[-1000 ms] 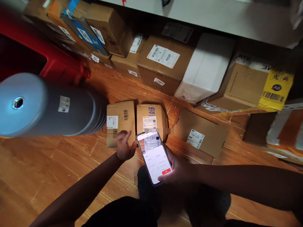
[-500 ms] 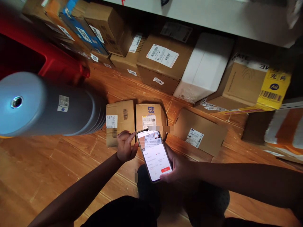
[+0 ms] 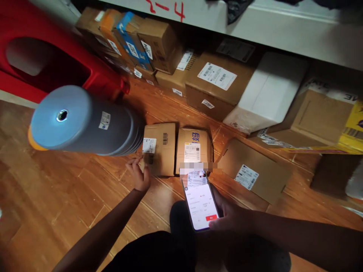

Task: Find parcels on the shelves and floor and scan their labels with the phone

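Observation:
My right hand (image 3: 227, 213) is closed around a smartphone (image 3: 200, 204) whose lit screen faces up. The screen shows a label image above a white page with a red button. At the lower left corner of a small cardboard box (image 3: 161, 147) is my left hand (image 3: 139, 176), fingers apart and thumb out. Whether its fingertips touch the box I cannot tell. Beside that box stands a second cardboard box (image 3: 184, 145) with blue print and a white label, partly behind the phone. A flat brown parcel (image 3: 263, 170) with a label lies to the right on the wooden floor.
To the left lies a grey-blue cylinder (image 3: 93, 124) near a red plastic object (image 3: 102, 71). Under a white shelf (image 3: 198, 15) stand several labelled boxes, among them a large brown carton (image 3: 227, 64), a white package (image 3: 266, 90) and a carton with yellow tape (image 3: 320, 113).
My left hand has moved from the phone's top corner leftward to the near corner of the left box. The view has shifted left; the phone stays in my right hand.

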`<state>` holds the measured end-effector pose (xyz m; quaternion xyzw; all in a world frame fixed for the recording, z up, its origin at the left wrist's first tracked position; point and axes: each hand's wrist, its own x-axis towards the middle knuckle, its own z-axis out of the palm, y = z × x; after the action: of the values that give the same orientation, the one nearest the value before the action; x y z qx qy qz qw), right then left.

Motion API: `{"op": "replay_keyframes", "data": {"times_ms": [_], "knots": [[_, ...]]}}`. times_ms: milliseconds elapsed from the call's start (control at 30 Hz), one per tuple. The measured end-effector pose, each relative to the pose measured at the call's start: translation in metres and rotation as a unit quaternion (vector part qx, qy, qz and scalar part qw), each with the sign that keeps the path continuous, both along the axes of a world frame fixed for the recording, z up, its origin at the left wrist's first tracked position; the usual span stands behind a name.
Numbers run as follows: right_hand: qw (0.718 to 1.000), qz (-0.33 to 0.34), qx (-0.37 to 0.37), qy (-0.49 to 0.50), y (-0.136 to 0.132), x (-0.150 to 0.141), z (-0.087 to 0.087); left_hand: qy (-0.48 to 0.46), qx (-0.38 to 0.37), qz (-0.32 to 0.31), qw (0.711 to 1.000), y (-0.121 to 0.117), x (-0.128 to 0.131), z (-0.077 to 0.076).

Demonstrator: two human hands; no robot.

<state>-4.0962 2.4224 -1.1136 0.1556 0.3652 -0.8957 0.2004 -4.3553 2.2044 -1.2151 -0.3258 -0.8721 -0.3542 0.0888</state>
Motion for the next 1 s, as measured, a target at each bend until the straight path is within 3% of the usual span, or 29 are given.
{"op": "replay_keyframes", "data": {"times_ms": [167,233,300,367,433,467,500,567,633,700,767,833,1000], "knots": [[1.0,0.014,0.022,-0.014,-0.021,-0.039,-0.011,-0.016,0.048,-0.2,0.979,-0.032,0.05,0.007],[0.999,0.008,0.046,-0.001,-0.035,-0.063,-0.019,-0.036,0.094,-0.193,0.976,-0.035,0.066,0.007],[0.999,0.004,0.049,0.019,-0.05,-0.085,-0.028,-0.061,0.115,-0.094,0.987,-0.035,0.061,0.005],[0.999,-0.007,0.03,0.029,-0.066,-0.102,-0.035,-0.082,0.082,0.016,0.993,-0.031,0.032,0.002],[0.999,-0.028,0.016,0.019,-0.079,-0.111,-0.042,-0.08,0.008,0.041,0.996,-0.019,-0.018,-0.001],[0.999,-0.041,0.016,0.009,-0.084,-0.113,-0.045,-0.07,-0.007,0.024,0.997,-0.009,-0.047,-0.002],[0.998,-0.055,0.02,-0.001,-0.088,-0.112,-0.048,-0.045,-0.07,-0.05,0.995,0.005,-0.077,-0.003],[0.996,-0.079,0.032,-0.019,-0.094,-0.108,-0.053,-0.011,-0.191,-0.198,0.961,0.038,-0.129,-0.008],[0.993,-0.103,0.035,-0.036,-0.097,-0.101,-0.055,-0.013,-0.302,-0.262,0.916,0.071,-0.163,-0.014],[0.99,-0.129,0.03,-0.054,-0.097,-0.093,-0.053,-0.049,-0.371,-0.27,0.887,0.093,-0.175,-0.02],[0.986,-0.153,0.025,-0.066,-0.094,-0.084,-0.049,-0.065,-0.391,-0.239,0.887,0.094,-0.167,-0.026],[0.984,-0.165,0.02,-0.069,-0.089,-0.075,-0.046,-0.056,-0.379,-0.184,0.905,0.076,-0.147,-0.032],[0.988,-0.141,0.004,-0.071,-0.077,-0.055,-0.046,-0.057,-0.347,-0.008,0.936,-0.013,-0.08,-0.046]]}}
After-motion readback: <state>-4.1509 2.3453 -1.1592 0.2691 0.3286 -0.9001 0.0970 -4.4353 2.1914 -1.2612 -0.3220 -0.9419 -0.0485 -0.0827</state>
